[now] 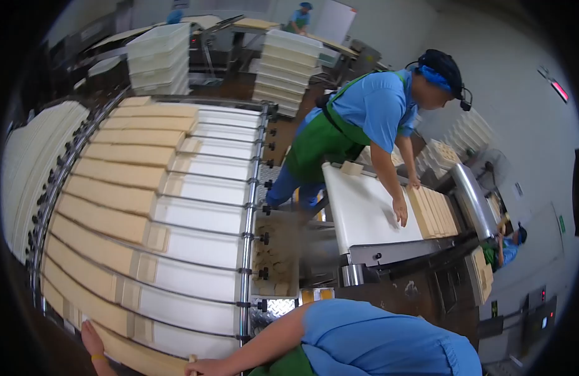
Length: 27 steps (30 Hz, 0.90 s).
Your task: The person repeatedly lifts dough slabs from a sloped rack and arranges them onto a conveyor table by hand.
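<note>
Long pale dough-like slabs (111,178) lie side by side, partly overlapping, across a white surface (198,250) divided by thin metal rods. At the bottom left, my left hand (92,340) has its fingers extended beside the left part of the nearest slab (136,352). My right hand (205,367) is closed around the right end of that same slab, at the bottom edge of the view. Smaller flat pieces (158,238) stick out past the right ends of several slabs.
A co-worker (371,113) leans over a white conveyor (371,207), hands near pale strips (432,212). Stacked trays (288,69) stand behind. A metal rail (248,232) with black knobs edges the surface, beside a bin (275,254). Other people (300,19) work farther back.
</note>
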Available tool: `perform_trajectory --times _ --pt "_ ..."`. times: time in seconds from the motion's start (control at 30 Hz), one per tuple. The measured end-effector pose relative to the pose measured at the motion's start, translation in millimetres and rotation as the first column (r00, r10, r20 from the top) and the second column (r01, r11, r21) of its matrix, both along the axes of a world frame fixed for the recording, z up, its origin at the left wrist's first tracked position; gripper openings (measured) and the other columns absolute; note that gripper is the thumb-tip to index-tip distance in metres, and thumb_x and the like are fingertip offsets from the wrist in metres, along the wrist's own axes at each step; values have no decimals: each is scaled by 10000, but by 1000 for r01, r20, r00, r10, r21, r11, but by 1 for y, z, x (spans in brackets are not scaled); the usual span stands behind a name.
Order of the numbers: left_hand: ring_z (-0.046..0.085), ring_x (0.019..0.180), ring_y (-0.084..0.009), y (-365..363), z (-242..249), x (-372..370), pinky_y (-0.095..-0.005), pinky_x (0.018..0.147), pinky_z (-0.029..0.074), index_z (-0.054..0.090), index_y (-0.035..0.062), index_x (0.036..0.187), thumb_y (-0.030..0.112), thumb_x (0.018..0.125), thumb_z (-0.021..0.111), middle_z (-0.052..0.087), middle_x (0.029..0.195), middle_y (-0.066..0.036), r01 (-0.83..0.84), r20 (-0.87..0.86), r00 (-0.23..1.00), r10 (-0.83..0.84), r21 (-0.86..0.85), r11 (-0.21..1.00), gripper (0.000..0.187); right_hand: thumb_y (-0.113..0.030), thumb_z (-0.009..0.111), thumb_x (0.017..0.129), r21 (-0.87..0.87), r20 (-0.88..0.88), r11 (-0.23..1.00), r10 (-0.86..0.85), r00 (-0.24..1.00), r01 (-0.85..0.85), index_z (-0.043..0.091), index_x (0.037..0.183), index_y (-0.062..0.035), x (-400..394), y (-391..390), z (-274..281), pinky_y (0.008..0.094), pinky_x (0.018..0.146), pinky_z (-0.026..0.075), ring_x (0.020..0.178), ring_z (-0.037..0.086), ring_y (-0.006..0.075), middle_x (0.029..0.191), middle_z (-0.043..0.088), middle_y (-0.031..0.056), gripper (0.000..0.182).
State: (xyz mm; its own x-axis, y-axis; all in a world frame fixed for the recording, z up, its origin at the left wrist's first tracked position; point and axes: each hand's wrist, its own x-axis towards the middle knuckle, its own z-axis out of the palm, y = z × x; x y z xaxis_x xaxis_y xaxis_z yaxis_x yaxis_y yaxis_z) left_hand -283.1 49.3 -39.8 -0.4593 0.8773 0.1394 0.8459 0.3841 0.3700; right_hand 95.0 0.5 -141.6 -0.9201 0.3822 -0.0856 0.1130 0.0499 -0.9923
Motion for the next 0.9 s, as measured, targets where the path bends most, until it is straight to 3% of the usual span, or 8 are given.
perform_trajectory --times 0.17,0.33,0.43,0.53,0.63,0.77,0.8,0.9 --pt "501 1023 -472 23 -14 -80 -463 888 399 507 -92 1131 288 1022 306 543 1118 -323 -16 119 992 34 -146 989 444 -302 616 818 -28 44 993 114 993 -113 648 1139 -99 -24 42 44 407 755 495 867 636 299 1000 677 164 381" --pt "484 1072 -468 19 -54 -140 -476 929 369 470 -90 1197 307 1019 330 534 1145 -315 -16 -91 996 2 -152 988 457 -271 617 807 -97 -28 991 89 996 -92 647 1146 -53 -52 45 13 379 712 497 830 635 235 939 688 157 404" --pt "490 1075 -442 0 -82 -145 -452 924 381 409 -73 1301 296 1016 355 528 1147 -305 91 -301 953 -37 167 982 469 -237 624 788 -146 52 977 167 985 -158 655 1130 -44 -42 53 47 363 681 497 791 630 212 906 690 140 394" --pt "495 1103 -381 3 -41 -135 -420 937 385 348 -42 1381 285 1016 375 507 1200 -282 28 -28 999 -36 -242 970 491 -232 633 774 -204 118 964 196 973 -169 673 1095 -58 -42 55 48 369 651 499 750 634 210 857 693 115 368" --pt "504 1096 -331 3 -58 -156 -405 939 386 326 -21 1409 263 1012 403 502 1224 -253 -8 88 996 18 -115 993 494 -242 632 773 -84 67 989 125 990 -120 684 1070 -68 -59 49 23 370 663 499 785 642 210 882 695 111 348" --pt "450 1241 -316 -5 -49 -134 -380 1046 335 348 -23 1400 199 990 455 451 1358 -232 -141 -30 988 150 209 968 479 -208 593 808 52 -51 989 138 989 -135 646 1112 -75 -101 57 21 363 700 504 852 636 220 988 681 134 336" --pt "421 1272 -324 -2 -35 -118 -383 1074 307 376 -37 1378 199 985 464 439 1373 -231 -201 -5 978 207 209 957 467 -119 562 758 -59 -4 971 230 973 -230 548 1175 -4 -101 71 50 396 812 460 965 587 335 1011 620 213 433" --pt "426 1275 -329 -4 2 -56 -384 1093 292 421 -63 1336 187 982 463 464 1354 -234 -183 -135 967 217 225 957 436 -115 597 727 -134 -16 961 240 971 -240 583 1183 -1 -95 90 88 390 773 473 922 606 315 984 651 199 470"
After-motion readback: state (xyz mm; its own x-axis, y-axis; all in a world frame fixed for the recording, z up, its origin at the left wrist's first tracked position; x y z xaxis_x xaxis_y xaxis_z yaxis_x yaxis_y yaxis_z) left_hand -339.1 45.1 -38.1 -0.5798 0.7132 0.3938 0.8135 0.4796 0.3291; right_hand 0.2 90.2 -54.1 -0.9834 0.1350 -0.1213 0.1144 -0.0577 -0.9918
